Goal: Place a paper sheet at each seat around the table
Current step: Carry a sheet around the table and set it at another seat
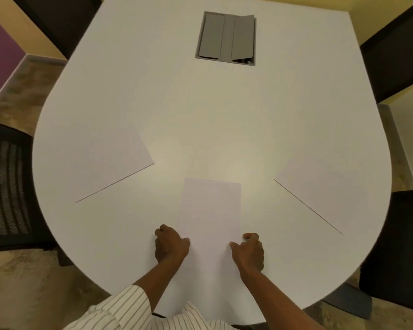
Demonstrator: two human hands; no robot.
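Three white paper sheets lie on the white table [224, 115]. The left sheet [110, 165] is angled toward the left chair. The right sheet [320, 186] is angled toward the right chair. The middle sheet [210, 210] lies straight in front of me at the near edge. My left hand [171, 244] rests on the table with curled fingers and its thumb touching the middle sheet's left edge. My right hand [248, 252] does the same at the sheet's right edge. Whether either hand pinches the paper is unclear.
A grey cable hatch [225, 38] is set into the table's far middle, one flap slightly raised. A black mesh chair [7, 186] stands at the left and another black chair [401, 246] at the right. Dark chairs [396, 51] stand at the far corners.
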